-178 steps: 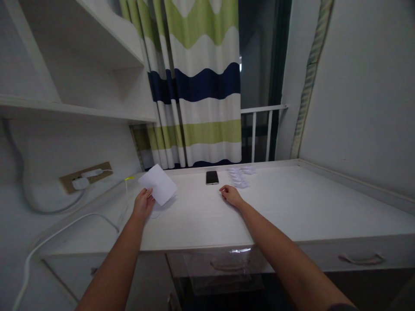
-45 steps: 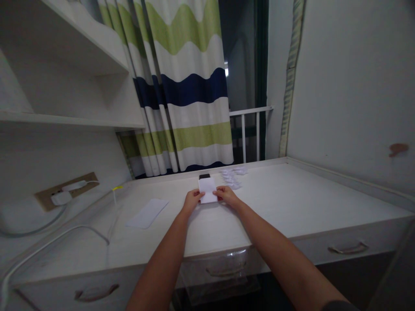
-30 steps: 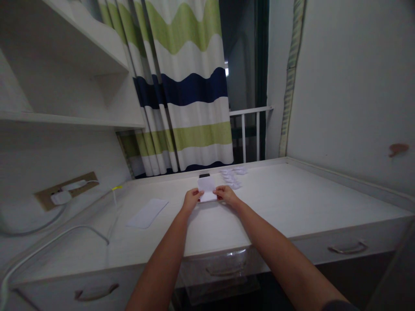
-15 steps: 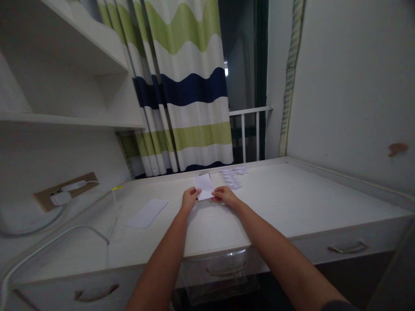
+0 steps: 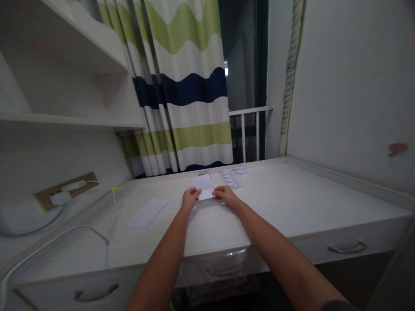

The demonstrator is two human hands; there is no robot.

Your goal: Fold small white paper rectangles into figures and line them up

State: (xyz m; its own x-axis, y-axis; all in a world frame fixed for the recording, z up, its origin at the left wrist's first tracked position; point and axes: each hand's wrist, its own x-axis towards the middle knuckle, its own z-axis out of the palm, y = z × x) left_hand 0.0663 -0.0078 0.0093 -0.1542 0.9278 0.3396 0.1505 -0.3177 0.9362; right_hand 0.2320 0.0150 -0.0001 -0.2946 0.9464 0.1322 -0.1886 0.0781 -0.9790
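no words, numbers or brands can be read anywhere: the white paper slip (image 5: 204, 187) and the white sheet (image 5: 147, 213) on the desk (image 5: 292, 203) show no legible marks, and the wall socket panel (image 5: 42, 197) is too small to tell.

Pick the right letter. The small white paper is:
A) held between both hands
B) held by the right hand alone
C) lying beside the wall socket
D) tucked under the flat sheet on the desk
A: the left hand and right hand touch opposite sides of the small white paper.
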